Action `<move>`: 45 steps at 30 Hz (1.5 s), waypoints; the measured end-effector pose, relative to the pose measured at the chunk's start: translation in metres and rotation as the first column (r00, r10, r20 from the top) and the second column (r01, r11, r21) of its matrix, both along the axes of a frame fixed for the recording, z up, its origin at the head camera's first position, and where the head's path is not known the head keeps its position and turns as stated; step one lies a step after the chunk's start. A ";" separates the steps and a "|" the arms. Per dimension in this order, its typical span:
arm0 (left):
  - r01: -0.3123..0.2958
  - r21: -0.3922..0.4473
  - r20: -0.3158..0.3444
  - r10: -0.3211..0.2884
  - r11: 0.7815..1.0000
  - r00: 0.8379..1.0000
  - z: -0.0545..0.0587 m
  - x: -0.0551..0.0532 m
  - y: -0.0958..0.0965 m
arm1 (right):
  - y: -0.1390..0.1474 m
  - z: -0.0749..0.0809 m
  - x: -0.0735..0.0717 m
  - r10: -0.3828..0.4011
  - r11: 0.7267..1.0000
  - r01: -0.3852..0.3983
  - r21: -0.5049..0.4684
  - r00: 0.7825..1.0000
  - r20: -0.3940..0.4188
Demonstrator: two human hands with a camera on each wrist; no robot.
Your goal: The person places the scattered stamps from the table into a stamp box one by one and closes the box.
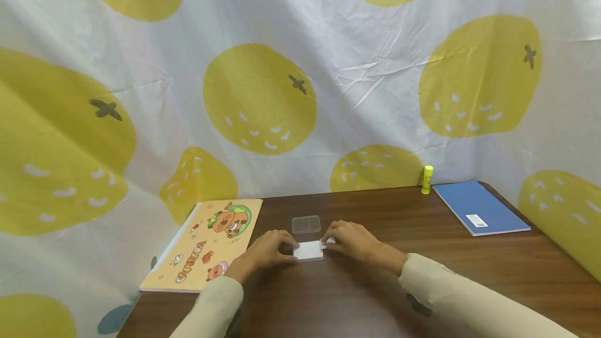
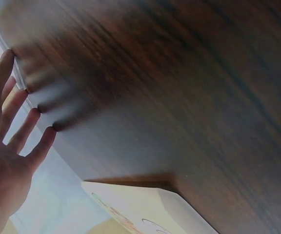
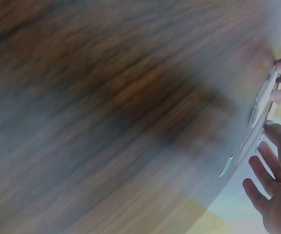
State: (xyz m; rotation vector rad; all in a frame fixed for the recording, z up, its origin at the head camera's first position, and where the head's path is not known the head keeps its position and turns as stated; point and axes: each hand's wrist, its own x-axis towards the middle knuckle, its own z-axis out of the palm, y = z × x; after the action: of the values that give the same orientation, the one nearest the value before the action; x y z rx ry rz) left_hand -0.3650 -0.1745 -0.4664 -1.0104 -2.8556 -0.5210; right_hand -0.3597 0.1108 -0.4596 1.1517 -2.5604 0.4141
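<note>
A small clear plastic box (image 1: 308, 251) with a flat white filling lies on the table in front of me. Thumb and fingers of my left hand (image 1: 271, 248) hold its left end at the near and far corners. My right hand (image 1: 351, 239) is at the other end, pinching a small white piece (image 1: 331, 241) right at the box's edge; the fingers partly hide it and I cannot tell what it is. Just behind the box lies a flat clear lid (image 1: 306, 224) with a line across its middle. In the left wrist view, the left hand's other fingers (image 2: 45, 141) are spread.
On the left lies a cream capybara notebook (image 1: 206, 246), near my left forearm. A blue notebook (image 1: 479, 207) lies at the back right, with a yellow glue stick (image 1: 427, 179) upright beside it. Fruit-print cloth (image 1: 263, 98) hangs behind the brown wooden table (image 1: 375, 296).
</note>
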 end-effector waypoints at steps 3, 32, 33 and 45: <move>0.008 0.011 0.004 -0.008 1.000 1.000 0.000 0.000 0.000 | -0.007 -0.002 0.002 0.016 1.000 -0.016 -0.002 1.000 0.001; -0.093 -0.019 0.018 0.094 0.995 0.995 0.007 0.002 0.002 | -0.051 -0.016 -0.008 0.122 0.992 -0.120 -0.035 0.990 0.066; -0.098 -0.021 0.018 0.098 0.995 0.995 0.007 0.002 0.002 | -0.052 -0.016 -0.008 0.124 0.992 -0.122 -0.032 0.990 0.065; -0.096 -0.014 0.022 0.097 0.995 0.995 0.007 0.000 0.002 | -0.059 -0.020 -0.010 0.067 0.998 -0.065 -0.022 0.995 0.072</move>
State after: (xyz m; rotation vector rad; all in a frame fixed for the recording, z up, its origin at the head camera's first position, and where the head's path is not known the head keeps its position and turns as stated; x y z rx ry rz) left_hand -0.3647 -0.1723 -0.4590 -0.8681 -2.9134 -0.5104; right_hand -0.3698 0.0522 -0.4793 1.2388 -2.5791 0.5034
